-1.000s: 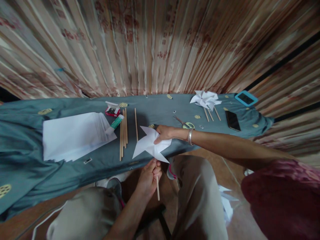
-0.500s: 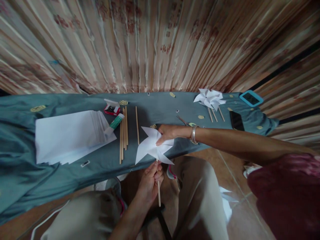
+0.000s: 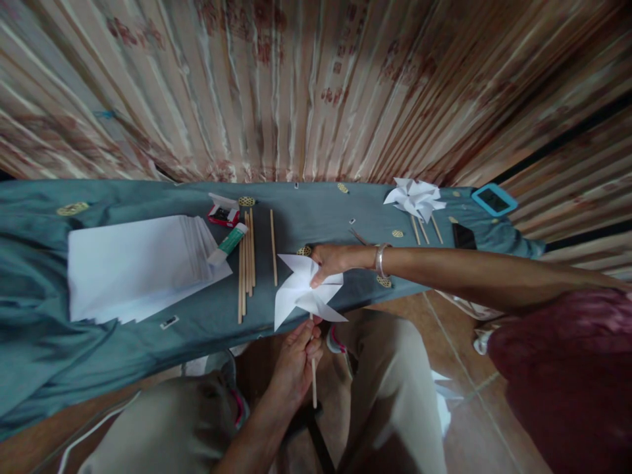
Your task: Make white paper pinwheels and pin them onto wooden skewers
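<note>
White folded-paper pinwheel [image 3: 299,291] pinched at tabletop [image 3: 207,315] edge by right hand [image 3: 332,261] fingers [image 3: 318,279]; thin wooden stick [image 3: 313,385] pinched underneath by left hand [image 3: 296,361].

Matt paper pinwheel [image 3: 303,293], wooden stick [image 3: 314,385]

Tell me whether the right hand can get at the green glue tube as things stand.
Probably, once freed: the right hand grips the paper pinwheel, so it must let go first. The glue tube lies uncovered at the edge of the paper stack, with only flat loose sticks between.
</note>
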